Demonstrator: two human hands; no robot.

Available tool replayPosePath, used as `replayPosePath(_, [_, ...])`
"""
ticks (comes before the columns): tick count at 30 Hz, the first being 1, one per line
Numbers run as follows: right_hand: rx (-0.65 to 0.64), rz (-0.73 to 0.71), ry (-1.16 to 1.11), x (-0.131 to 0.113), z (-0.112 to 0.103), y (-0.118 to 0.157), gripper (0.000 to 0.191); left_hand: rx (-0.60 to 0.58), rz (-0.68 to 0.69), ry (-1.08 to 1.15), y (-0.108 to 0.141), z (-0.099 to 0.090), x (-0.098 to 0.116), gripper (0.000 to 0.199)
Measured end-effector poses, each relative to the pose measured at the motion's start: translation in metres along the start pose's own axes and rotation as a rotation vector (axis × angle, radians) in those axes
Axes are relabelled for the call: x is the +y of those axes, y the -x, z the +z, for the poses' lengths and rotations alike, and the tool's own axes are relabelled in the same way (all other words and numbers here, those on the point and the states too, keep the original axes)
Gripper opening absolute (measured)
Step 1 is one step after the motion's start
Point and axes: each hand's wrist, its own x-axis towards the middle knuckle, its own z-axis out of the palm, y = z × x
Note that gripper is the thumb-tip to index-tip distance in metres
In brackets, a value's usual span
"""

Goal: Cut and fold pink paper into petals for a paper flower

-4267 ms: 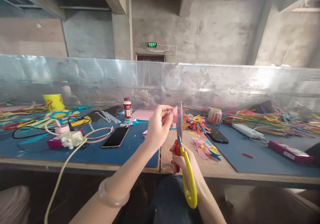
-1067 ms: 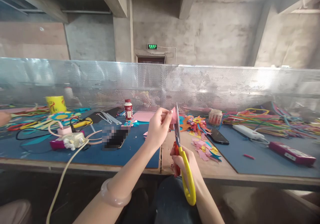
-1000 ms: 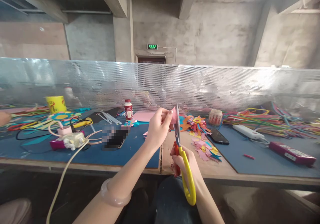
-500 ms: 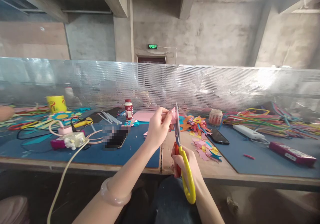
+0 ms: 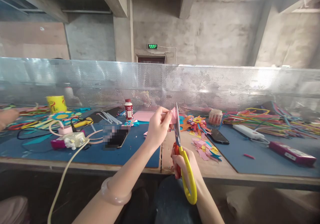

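My left hand [image 5: 161,123] pinches a small folded piece of pink paper [image 5: 173,116] between thumb and fingers, raised above the table. In my right hand [image 5: 186,160] is a pair of scissors [image 5: 185,164] with one yellow and one red-orange handle, blades pointing up. The blades stand right beside the pink paper's right edge; whether they bite into it I cannot tell. Beyond my hands lies a flat pink sheet [image 5: 142,116]. To the right are an orange paper flower [image 5: 197,124] and a pile of pink, yellow and blue paper scraps [image 5: 205,148].
A red-capped bottle [image 5: 128,109], a phone [image 5: 218,136] and a jar [image 5: 215,117] surround the work area. Power strips and cables [image 5: 67,139] lie left, a purple box [image 5: 292,153] right. Colourful pipe cleaners [image 5: 260,122] are heaped at the right. Another person's hand [image 5: 7,117] shows far left.
The scissors' yellow handle has swung slightly outward to the right. My left hand and the pink paper hold nearly still. The other person's hand at far left has moved further into view.
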Motion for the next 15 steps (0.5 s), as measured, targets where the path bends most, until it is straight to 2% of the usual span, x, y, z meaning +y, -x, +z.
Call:
replayPosePath(7, [-0.041, -0.042, 0.015, 0.0082, -0.0040, -0.0017, 0.012, 0.011, -0.013, 0.019, -0.0016, -0.0025, 0.0027, 0.017])
replayPosePath(15, [-0.047, -0.040, 0.042, 0.0049, -0.0025, 0.0010, 0.010, 0.042, -0.008, -0.001, -0.0041, -0.0034, 0.0075, 0.017])
